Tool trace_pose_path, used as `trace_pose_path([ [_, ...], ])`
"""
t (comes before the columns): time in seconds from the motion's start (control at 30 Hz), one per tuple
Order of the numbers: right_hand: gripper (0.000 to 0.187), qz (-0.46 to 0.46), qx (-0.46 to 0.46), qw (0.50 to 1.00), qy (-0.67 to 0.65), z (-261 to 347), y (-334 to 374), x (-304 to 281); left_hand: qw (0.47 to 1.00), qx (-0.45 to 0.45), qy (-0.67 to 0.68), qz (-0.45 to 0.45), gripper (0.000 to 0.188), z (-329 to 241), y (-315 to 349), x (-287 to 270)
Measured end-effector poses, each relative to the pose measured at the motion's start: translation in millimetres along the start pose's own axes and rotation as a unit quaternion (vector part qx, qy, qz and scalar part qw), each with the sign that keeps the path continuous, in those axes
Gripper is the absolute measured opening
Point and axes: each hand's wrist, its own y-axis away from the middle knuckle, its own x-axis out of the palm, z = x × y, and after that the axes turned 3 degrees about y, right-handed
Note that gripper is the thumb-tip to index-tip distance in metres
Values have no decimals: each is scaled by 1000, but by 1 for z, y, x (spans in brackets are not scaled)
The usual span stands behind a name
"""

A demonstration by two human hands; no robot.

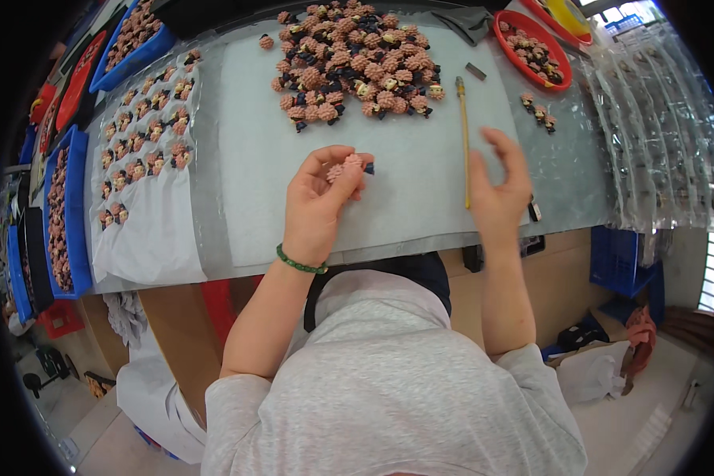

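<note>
Pinched between the thumb and fingers of my left hand (317, 198) is a small figurine (352, 165) with bumpy pink hair and a dark blue part. That hand is over the white sheet (250, 159) on the table. My right hand (501, 190) holds nothing I can see; its thumb and fingers are apart and slightly smeared. Beside its thumb lies a long, thin tan stick (465, 135) with a darker far end. A big heap of similar figurines (357, 63) covers the far middle of the sheet.
Figurines lie in rows on white paper (155, 238) at the left. Blue trays (78, 214) full of them stand farther left. A red bowl (565, 55) of figurines is at the far right, near a small dark block (475, 71) and clear plastic packaging (658, 135).
</note>
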Motion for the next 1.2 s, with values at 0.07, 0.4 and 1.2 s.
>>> trace_pose_path([
  [0.07,24,-4,-72,967,245,-15,-12,-21,999,5,39,22,18,6,-4,3],
  [0.4,19,30,35,979,198,-1,-18,-28,999,3,23,35,30,12,-2,2],
  [1.2,12,168,-199,965,18,39,2,26,998,13,31,59,27,11,-1,0],
])
